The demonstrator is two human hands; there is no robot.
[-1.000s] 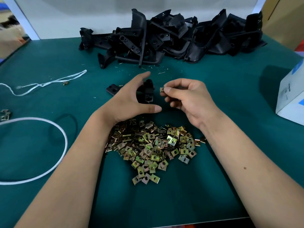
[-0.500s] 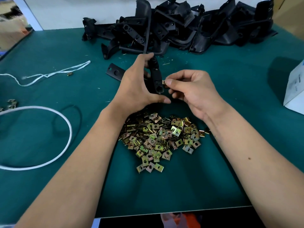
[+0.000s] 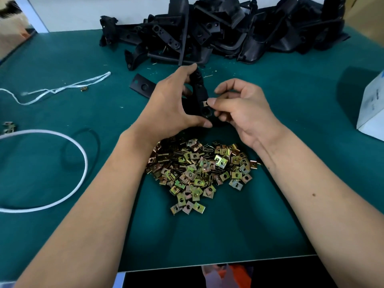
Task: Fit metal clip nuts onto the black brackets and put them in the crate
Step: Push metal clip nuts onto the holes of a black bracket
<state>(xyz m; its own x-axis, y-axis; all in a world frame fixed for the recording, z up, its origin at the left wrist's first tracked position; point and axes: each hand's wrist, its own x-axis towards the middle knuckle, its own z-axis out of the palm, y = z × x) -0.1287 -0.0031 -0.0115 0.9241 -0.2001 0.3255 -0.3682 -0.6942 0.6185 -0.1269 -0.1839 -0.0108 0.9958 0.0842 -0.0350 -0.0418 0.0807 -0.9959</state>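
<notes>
My left hand (image 3: 170, 107) grips a black bracket (image 3: 200, 94) and holds it upright above the green table. My right hand (image 3: 239, 107) pinches a metal clip nut (image 3: 205, 103) between thumb and forefinger, pressed against the bracket's right edge just above a round hole. A flat end of that bracket (image 3: 141, 87) sticks out to the left of my left hand. A heap of brass-coloured clip nuts (image 3: 199, 169) lies on the table below both hands. A pile of black brackets (image 3: 228, 30) sits at the far edge. No crate is in view.
A white box (image 3: 372, 109) stands at the right edge. A white cord loop (image 3: 62, 196) and a white string (image 3: 62, 88) lie on the left, with a few loose clips (image 3: 8, 126) at the far left. The table's front edge (image 3: 218, 265) runs below the nut heap.
My left hand has lifted the bracket off the table and stood it upright. My right hand has brought the clip nut onto the bracket's edge.
</notes>
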